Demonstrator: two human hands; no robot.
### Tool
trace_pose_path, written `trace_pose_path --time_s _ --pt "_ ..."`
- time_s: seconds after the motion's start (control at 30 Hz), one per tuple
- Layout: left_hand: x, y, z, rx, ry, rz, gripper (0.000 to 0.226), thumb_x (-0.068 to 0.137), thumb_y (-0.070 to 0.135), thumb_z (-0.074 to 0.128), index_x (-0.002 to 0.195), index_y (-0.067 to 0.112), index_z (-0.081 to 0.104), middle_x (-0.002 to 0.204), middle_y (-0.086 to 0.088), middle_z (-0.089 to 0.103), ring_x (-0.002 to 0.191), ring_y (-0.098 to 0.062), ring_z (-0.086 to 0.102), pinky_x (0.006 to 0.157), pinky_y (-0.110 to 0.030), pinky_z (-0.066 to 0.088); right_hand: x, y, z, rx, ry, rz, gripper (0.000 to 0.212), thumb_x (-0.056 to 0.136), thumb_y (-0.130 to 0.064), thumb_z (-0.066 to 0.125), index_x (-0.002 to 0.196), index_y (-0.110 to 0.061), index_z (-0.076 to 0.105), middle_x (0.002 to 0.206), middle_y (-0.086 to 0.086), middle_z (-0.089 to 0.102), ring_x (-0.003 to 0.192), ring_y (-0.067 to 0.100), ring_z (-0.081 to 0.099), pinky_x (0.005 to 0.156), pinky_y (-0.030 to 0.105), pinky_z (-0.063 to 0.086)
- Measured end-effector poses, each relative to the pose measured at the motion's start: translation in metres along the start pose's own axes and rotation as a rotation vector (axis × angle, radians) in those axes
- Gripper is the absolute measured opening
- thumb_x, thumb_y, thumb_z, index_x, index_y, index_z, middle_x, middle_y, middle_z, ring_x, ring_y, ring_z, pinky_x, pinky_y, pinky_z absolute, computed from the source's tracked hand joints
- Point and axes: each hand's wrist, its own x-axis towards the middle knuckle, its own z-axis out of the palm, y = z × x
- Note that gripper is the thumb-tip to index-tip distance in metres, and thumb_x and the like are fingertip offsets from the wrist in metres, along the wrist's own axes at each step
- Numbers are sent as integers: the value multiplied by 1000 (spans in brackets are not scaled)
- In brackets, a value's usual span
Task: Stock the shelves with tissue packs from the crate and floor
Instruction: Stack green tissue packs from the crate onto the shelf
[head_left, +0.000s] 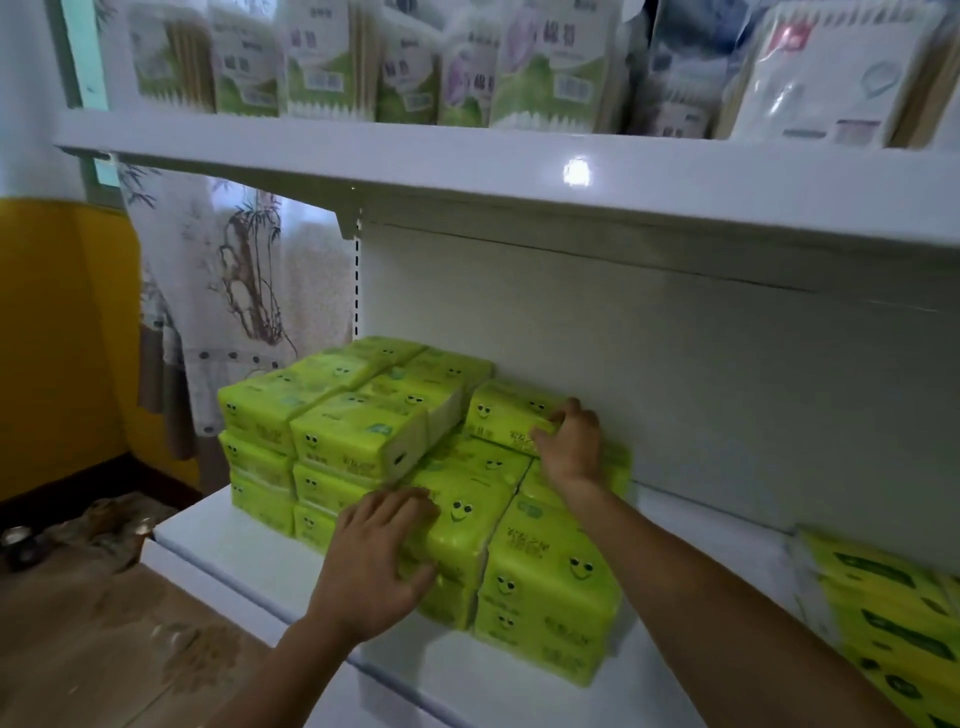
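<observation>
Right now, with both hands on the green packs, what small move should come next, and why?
Probably slide the top pack left with the right hand, flush against the taller stack. It sits alone on the lower packs, a narrow gap beside it; the left hand steadies those packs.

Dim, soft daylight is coming in through the curtained window (244, 270) at the left, leaving no hard shadows. One round glare spot is blowing out on the upper shelf edge (576, 171). That shelf is shading the back panel (675, 374) just below it. Up top, the bagged goods (332, 57) are looking soft and washed out. The wide-angle lens is bending the shelf lines and stretching the corners. At the right edge the yellow packs (883, 613) are smearing with blur. The centre is reading sharpest: the green tissue packs (545, 561), with a faint shadow lying under the left hand (371, 561). Lower left, the floor (130, 623) is looking muddy and noisy.
</observation>
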Motion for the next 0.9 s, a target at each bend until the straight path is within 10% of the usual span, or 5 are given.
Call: trace_pose_path --time_s 0.63,0.9 --pt "-62 -43 -2 107 203 183 59 73 47 40 123 21 57 127 -1 54 116 -19 43 91 -31 32 -86 -39 17 112 138 -467 51 82 -17 57 132 -23 47 132 5 52 121 26 49 92 31 41" --pt "-147 -103 -40 239 212 -7 67 72 55 34 123 19 58 131 -3 54 121 -21 44 93 -35 36 -180 -115 79 262 34 -690 45 83 -19 56 127 -24 50 125 1 56 116 24 51 81 30 40"
